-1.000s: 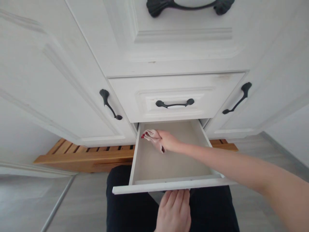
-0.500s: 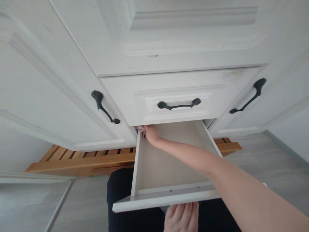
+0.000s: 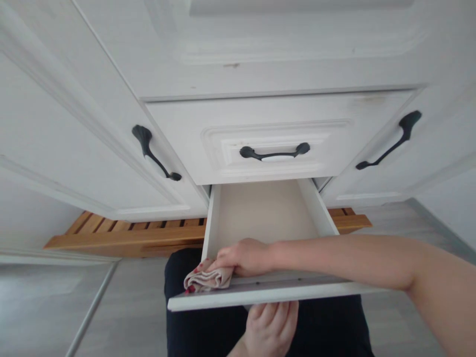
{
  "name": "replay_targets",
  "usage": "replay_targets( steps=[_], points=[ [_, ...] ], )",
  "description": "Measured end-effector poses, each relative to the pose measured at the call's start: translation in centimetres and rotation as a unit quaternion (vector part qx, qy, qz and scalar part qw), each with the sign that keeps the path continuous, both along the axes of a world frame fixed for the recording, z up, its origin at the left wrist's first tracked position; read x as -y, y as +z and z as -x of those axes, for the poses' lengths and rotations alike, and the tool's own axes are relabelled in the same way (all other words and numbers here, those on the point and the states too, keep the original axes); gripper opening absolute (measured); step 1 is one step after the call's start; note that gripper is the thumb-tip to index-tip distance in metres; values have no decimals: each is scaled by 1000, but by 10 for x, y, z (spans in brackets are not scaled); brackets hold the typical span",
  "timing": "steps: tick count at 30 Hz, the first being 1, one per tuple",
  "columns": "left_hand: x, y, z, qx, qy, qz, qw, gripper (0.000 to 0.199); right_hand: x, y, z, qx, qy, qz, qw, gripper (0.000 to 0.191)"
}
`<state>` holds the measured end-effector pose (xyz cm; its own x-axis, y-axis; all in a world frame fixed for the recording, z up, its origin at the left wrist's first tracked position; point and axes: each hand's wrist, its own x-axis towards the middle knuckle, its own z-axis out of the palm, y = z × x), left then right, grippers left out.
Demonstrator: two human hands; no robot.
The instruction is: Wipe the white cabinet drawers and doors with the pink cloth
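Observation:
A white drawer [image 3: 268, 208] stands pulled out below a closed one, its inside bare. My right hand [image 3: 247, 257] reaches in from the right and is closed on a folded pinkish cloth [image 3: 211, 277] with red spots. The cloth lies pressed over the front left corner of the drawer, against the side wall and the top edge of the front panel [image 3: 297, 291]. Under that panel, my left hand [image 3: 273, 325] has its fingers curled against the outer face; any handle there is hidden by the hand and panel.
Above sits a closed drawer front with a dark handle [image 3: 275, 152]. Cupboard doors flank it, with a left handle [image 3: 156, 153] and a right handle [image 3: 390, 141]. A slatted wooden base [image 3: 130, 240] runs beneath. My dark-clothed knees [image 3: 186, 282] are under the drawer.
My right hand has brought the cloth from the back left of the drawer along its left side to the front corner. The left hand stays at the front panel; the view has shifted slightly.

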<state>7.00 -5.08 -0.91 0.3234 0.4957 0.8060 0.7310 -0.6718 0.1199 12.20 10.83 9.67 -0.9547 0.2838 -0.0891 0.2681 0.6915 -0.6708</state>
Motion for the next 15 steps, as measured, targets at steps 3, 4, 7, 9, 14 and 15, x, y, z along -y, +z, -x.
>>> replay_targets(
  steps=[3, 4, 7, 9, 14, 15],
  points=[
    [4, 6, 6, -52, -26, 39, 998, 35, -20, 18, -3, -2, 11, -121, 993, 33],
    [5, 9, 7, -65, -32, 47, 996, 37, -29, 22, -4, -20, -14, -167, 986, 30],
    [4, 14, 8, -63, -32, 54, 996, 39, -63, 23, -7, -71, -113, -279, 951, 40],
    [4, 14, 7, -50, -32, 53, 997, 39, -88, 18, -9, -71, -127, -314, 938, 42],
    [2, 7, 4, -31, -23, 29, 999, 32, -146, 0, 1, -44, -117, -229, 965, 48],
    [2, 5, 3, -25, -20, 22, 999, 31, -156, -3, 5, -35, -142, -193, 970, 49]
  ],
)
